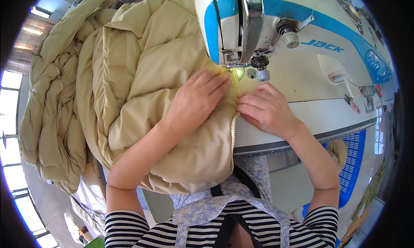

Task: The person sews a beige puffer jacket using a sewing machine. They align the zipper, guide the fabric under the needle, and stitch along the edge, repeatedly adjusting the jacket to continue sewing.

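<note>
A tan padded puffer jacket [155, 71] lies across the sewing machine's bed, its front edge with a light zipper [234, 131] running up to the presser foot [235, 66]. My left hand [199, 97] rests flat on the padded fabric just left of the foot, fingers stretched out and slightly blurred. Right of the zipper, my right hand [266, 111] has its fingers curled and pinched on the zipper's edge, a little in front of the foot. The white and blue sewing machine [284, 10] lights the stitching spot. The needle tip is too small to make out.
Small scissors [352, 104] lie at the right on the machine table [302, 118], which has a ruler strip along its front edge. A blue plastic basket [351, 161] stands below at the right. More tan padded fabric [56, 118] hangs at the left.
</note>
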